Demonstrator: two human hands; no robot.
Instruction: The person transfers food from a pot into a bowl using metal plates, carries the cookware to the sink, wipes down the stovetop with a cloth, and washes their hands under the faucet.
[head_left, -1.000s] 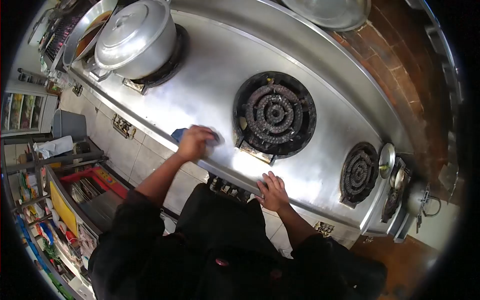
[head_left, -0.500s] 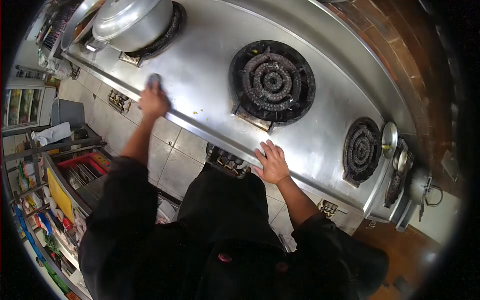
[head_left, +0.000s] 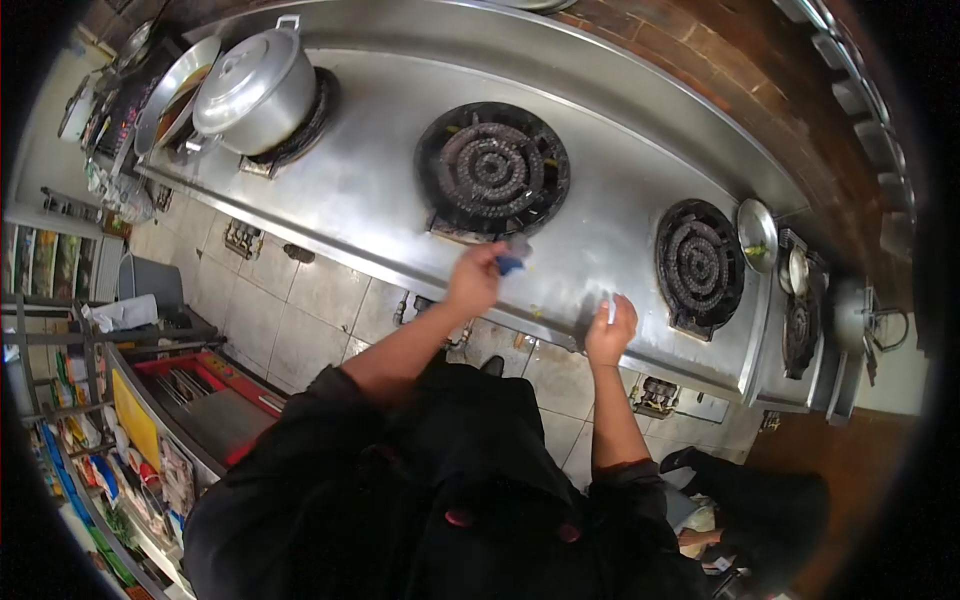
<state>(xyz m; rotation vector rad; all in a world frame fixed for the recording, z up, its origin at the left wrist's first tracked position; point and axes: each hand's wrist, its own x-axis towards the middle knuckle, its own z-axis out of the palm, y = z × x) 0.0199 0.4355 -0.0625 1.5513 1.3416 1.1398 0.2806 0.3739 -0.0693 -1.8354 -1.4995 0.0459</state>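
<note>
My left hand [head_left: 474, 281] is closed around a small blue-and-grey cleaning pad [head_left: 511, 262], blurred by motion; I cannot tell whether it is sponge or cloth. It is over the steel stove top [head_left: 385, 225], just in front of the middle burner [head_left: 491, 170]. Yellow crumbs [head_left: 537, 313] lie on the steel between my hands. Near the stove's front edge my right hand [head_left: 611, 335] is turned on its side, thumb and fingers apart, with nothing visible in it. The right burner [head_left: 698, 264] is beyond it.
A lidded aluminium pot [head_left: 258, 95] stands on the left burner, beside a wide metal pan [head_left: 170, 105]. A metal plate with green scraps [head_left: 757, 236] leans by the right burner. Gas valves [head_left: 655, 396] show below the front edge. Another person in dark clothes [head_left: 770, 510] is low at the right.
My left hand has swept right along the stove with the pad. My right hand has shifted right and turned from lying flat onto its side. The view has swung, bringing another person into sight.
</note>
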